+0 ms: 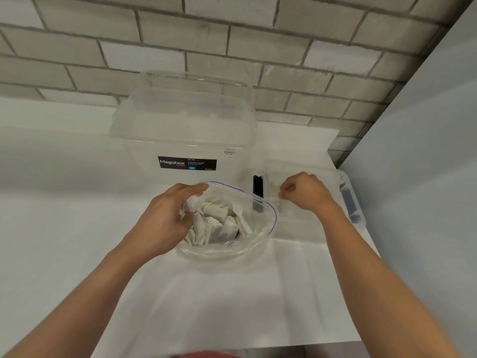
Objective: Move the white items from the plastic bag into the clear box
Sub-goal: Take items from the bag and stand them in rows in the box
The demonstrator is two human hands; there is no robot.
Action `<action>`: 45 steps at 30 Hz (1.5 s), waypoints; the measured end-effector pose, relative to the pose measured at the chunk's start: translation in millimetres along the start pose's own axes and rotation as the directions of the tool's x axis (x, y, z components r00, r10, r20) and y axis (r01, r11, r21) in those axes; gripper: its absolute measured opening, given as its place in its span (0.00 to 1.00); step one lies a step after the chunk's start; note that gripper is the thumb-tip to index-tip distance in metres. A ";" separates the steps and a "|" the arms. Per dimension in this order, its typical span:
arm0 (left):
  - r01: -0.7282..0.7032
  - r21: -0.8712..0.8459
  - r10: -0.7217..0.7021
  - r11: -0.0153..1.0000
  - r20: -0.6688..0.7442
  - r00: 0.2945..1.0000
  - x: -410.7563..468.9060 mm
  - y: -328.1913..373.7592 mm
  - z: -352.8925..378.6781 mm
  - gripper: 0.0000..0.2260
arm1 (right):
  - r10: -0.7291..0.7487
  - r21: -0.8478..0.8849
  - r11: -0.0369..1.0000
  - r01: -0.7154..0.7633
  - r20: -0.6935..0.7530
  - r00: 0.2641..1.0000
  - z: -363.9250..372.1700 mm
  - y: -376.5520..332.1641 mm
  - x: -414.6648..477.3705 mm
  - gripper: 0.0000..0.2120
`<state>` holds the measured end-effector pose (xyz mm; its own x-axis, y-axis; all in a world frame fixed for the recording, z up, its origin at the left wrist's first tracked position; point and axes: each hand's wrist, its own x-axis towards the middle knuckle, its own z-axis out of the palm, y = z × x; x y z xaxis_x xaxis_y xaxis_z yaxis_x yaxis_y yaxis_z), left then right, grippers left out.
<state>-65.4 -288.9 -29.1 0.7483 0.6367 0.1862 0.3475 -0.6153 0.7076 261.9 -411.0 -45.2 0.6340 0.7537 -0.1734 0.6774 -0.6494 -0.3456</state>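
White items (pixel 216 220), judged light and limp, are best pinched by a corner; plastic bag (pixel 247 245) gripped by left hand (pixel 165 218); right hand (pixel 307 192) curled, hold cannot be told.

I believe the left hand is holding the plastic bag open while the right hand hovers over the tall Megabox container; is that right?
Not quite. The head view shows the right hand over the low clear box beside the plastic bag, not the Megabox container. The left hand does hold it open.
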 end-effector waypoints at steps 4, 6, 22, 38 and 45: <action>-0.012 -0.006 0.013 1.000 0.016 1.000 -2.0 -1.5 -2.6 0.28 | -0.067 0.182 0.975 0.128 -0.309 0.949 -28.2 -28.8 -53.0 0.03; -0.012 -0.007 0.012 1.000 0.025 1.000 -3.6 -2.6 -2.5 0.28 | -0.106 0.379 0.888 0.259 -0.381 0.918 -33.8 -61.2 -91.6 0.03; -0.059 0.147 0.019 0.987 0.263 0.965 -20.5 -17.4 -3.0 0.37 | -0.233 -0.340 0.913 0.226 0.022 0.972 84.0 -127.4 -85.4 0.11; -0.026 0.037 0.017 0.999 0.221 0.975 -17.6 -22.4 0.7 0.34 | -0.243 -0.116 0.964 0.240 -0.014 0.970 71.3 -136.7 -106.1 0.06; 0.029 -0.055 -0.021 0.998 0.146 0.989 -13.8 -14.1 -4.3 0.27 | -0.308 -0.012 0.951 0.309 -0.115 0.944 15.5 -126.3 -129.7 0.10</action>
<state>-83.1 -287.1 -38.7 0.8157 0.5743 0.0699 0.3372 -0.5700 0.7493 88.4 -425.2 6.7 0.4326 0.9002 0.0491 0.8447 -0.3857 -0.3712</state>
